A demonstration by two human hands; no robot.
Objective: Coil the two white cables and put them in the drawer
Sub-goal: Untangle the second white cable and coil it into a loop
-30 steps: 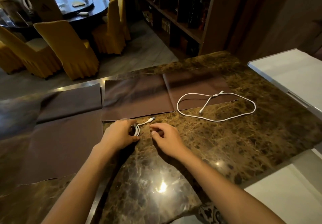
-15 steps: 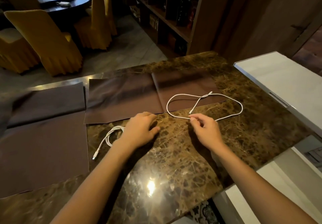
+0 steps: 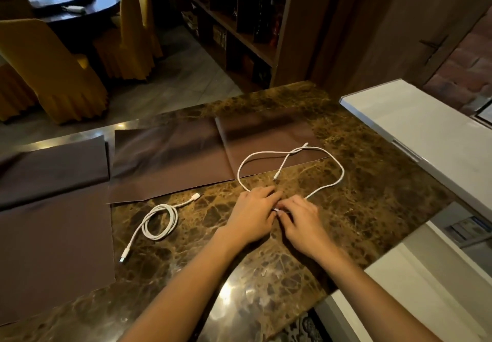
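- The left hand and right hand meet knuckle to knuckle on the table, fingers curled down. Both grip the near stretch of the loose cable, and a short bit of white shows between them.
- The loose cable lies in one wide loop beyond the hands. Its far side rests on a brown cloth, where the cable crosses over itself. One plug end points back toward the hands.
- The coiled cable lies apart to the left on the bare marble, wound in a small ring. Both plug tails stick out of it, one up to the right and one down to the left.
- The step in hand appears to be the start of winding the second cable, so the task looks about half done, with nothing stowed yet.
- To do it well, one hand should hold the first small ring steady while the other feeds cable in even turns of the same size.
- The cable should be drawn in gently, so that the crossing at the far side slides free rather than tightening into a knot.
- The drawer cannot be picked out with certainty. An opening low on the right, between white cabinet surfaces, may be it.
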